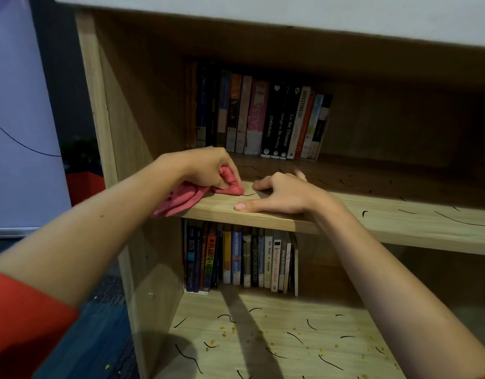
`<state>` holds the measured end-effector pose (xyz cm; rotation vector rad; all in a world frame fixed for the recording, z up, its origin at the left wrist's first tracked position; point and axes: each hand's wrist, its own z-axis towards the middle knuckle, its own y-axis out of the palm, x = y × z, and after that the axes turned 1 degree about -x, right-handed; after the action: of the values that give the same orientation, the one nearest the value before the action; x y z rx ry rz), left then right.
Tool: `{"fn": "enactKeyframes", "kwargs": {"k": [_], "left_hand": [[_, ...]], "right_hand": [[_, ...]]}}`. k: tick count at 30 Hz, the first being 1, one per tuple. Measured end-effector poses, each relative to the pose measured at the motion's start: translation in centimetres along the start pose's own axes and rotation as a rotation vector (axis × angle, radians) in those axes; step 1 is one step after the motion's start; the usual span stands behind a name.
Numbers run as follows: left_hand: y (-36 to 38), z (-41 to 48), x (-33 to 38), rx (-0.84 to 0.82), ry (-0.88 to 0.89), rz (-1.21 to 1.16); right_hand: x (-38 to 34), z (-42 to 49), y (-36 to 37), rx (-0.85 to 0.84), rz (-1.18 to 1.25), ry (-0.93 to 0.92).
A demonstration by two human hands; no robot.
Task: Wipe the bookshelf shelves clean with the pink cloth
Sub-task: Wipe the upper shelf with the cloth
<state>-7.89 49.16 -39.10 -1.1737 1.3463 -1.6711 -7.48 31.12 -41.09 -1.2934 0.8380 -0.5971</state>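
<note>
I see the middle shelf [372, 214] bearing books [263, 119], black strands [460, 221], the pink cloth [181, 198]; lower shelf [331, 337]: more books [241, 258], perhaps crumbs [222, 328].

There were two hands, a left hand [208, 166] and a right hand [286, 195], one pink cloth [181, 199], one bookshelf [99, 105], two shelves, an upper shelf [358, 212] and a lower shelf [331, 302], two rows, an upper row of books [263, 119] and a lower row of books [244, 258], black strands [295, 337] too many to count.

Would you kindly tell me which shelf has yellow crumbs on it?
The lower shelf: yellow crumbs lie among its dark strands, while the upper shelf shows strands only.
</note>
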Motion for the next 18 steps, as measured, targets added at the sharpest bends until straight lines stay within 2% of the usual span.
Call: {"fn": "enactKeyframes", "kwargs": {"k": [6,13,18], "left_hand": [[1.4,1.5,0.3,0.112,-0.006,-0.056],[0.3,-0.6,0.2,0.005,-0.001,-0.093],[1.6,-0.2,0.7,0.146,-0.032,-0.096]], "right_hand": [[0.1,-0.5,0.2,0.002,-0.01,0.017],[0.1,-0.2,0.2,-0.004,-0.028,0.01],[-0.1,-0.7,0.3,-0.006,-0.061,0.037]]}}
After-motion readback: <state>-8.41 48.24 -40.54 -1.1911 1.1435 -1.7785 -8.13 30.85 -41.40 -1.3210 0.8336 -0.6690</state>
